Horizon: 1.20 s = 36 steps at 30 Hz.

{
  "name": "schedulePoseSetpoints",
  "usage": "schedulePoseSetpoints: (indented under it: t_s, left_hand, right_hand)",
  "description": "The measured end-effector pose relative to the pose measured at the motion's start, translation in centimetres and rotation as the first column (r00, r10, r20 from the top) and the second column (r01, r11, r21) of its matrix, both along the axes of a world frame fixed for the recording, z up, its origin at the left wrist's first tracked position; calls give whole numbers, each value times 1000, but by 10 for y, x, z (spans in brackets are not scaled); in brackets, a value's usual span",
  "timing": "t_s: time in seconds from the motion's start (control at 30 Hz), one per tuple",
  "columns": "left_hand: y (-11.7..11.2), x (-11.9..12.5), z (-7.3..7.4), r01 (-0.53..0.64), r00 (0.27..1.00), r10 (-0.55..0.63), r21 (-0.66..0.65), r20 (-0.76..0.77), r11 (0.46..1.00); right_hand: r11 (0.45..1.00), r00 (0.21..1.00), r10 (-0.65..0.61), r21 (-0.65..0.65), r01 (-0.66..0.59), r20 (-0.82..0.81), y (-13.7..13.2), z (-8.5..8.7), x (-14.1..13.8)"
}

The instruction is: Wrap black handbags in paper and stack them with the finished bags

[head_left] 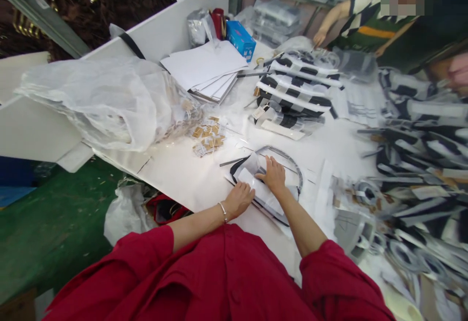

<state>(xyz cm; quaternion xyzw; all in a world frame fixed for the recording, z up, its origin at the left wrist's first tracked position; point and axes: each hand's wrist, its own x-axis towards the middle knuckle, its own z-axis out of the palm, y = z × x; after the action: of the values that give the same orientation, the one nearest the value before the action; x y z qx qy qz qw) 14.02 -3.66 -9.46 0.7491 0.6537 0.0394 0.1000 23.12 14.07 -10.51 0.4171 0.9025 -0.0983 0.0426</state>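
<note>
A flat handbag with white sheet material over it and dark edges lies on the table right in front of me. Its grey, wrapped-looking loop handle arches out on the far right side. My left hand has its fingers together and bent over the bag's near left edge, gripping it. On top of the bag rests my right hand, thumb spread away from the fingers. A thin dark strip pokes out at the bag's left.
Brown paper tags lie beyond the bag, beside a large clear plastic bag. Black-and-white checked bags are stacked at the back. White sheets and a blue box stand behind. More bags crowd the right; another person's hand is at the far side.
</note>
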Motion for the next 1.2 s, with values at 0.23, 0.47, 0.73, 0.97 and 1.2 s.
schedulePoseSetpoints:
  t_s: [0.23,0.47,0.73,0.97,1.2]
  left_hand:
    - [37,-22,22,51,998,-46,-123,43,991]
    - [87,-56,-16,25,1000,-25,95,6,995]
    - [77,-69,-55,-27,998,21,111,56,993]
    - [78,-72,-60,-30,995,19,112,98,993]
    - [79,-73,-64,-24,995,10,138,97,990]
  right_hand:
    - [993,981,-96,49,105,-167,-36,2,52]
    - [965,973,-74,229,125,-219,-80,-45,87]
    - [943,940,-111,264,202,-322,-82,-55,84]
    - [951,923,-136,215,224,-359,-82,-63,85]
    - [949,929,-147,217,230,-339,-80,-65,83]
